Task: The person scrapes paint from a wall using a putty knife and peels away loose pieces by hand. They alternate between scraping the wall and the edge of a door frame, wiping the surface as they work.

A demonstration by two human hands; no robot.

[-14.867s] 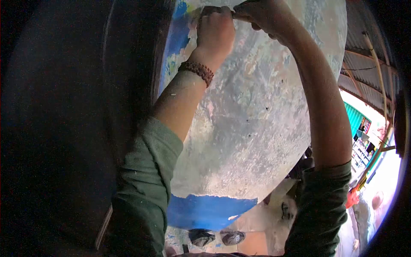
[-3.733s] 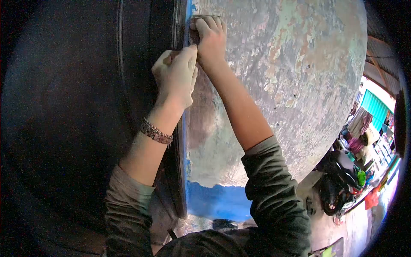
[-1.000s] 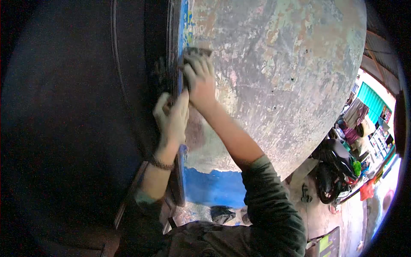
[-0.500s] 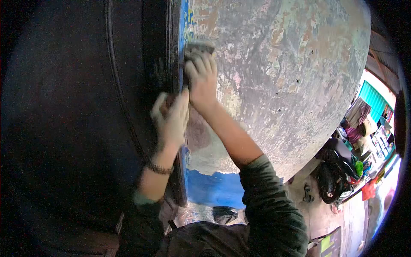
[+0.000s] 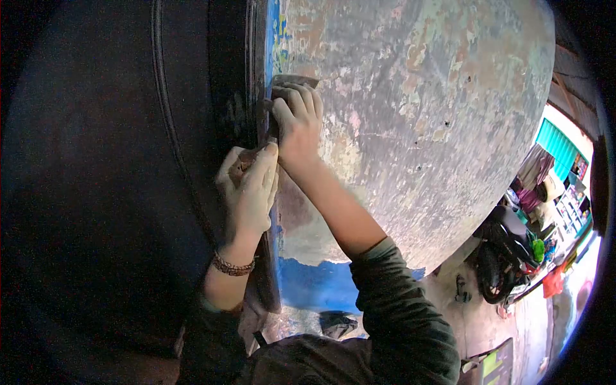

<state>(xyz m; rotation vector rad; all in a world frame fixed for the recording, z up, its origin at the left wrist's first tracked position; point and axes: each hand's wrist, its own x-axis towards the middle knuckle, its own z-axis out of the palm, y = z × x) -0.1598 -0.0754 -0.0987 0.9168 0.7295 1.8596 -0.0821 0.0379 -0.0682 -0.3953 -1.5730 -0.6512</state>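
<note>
My right hand (image 5: 300,125) is pressed against the wall beside the dark door frame, fingers curled over a thin grey-brown sheet that looks like sandpaper (image 5: 295,80). The sheet's upper edge sticks out above the knuckles. Lower and to the left, my left hand (image 5: 250,192) is at the frame edge with thumb and fingers pinched together. A brownish bit (image 5: 245,158) shows between these fingers, mostly hidden by them. The wall (image 5: 410,160) has patchy, worn paint, with a narrow blue strip (image 5: 272,38) along the dark frame (image 5: 255,64).
A dark door panel (image 5: 109,160) fills the left side. Below the worn wall is a blue painted patch (image 5: 317,279), with a dark crumpled item (image 5: 337,323) on the floor. A motorcycle (image 5: 497,256) stands at the right, near a sandal (image 5: 461,289).
Both hands have shifted slightly downward along the frame, the left one also a little leftward. Both stay closed, and the view has tilted slightly.
</note>
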